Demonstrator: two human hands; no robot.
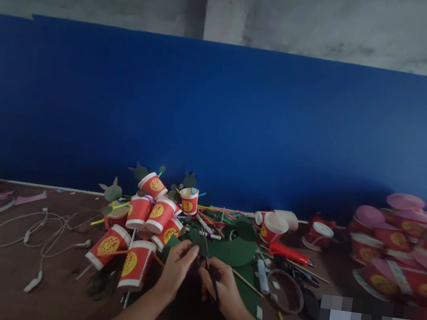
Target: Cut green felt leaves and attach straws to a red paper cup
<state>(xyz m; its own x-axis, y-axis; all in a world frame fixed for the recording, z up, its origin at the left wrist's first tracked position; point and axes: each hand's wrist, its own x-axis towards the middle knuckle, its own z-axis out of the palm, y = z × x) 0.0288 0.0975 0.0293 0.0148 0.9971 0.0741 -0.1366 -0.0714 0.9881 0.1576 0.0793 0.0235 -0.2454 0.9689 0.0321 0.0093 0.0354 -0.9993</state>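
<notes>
Near the bottom centre, my left hand is closed, with thumb and fingers pinching a piece of dark green paper. My right hand is wrapped round the handles of black scissors, whose blades point up and away beside that paper. More dark green paper lies beyond and under my hands. Left of my left hand is a pile of red and white paper cups, some with green paper heads and coloured sticks attached.
White earphones with a looped cable lie left. To the right are a red tool, a tape ring, a glue tube and cups with pink paper. A blue partition stands behind the table.
</notes>
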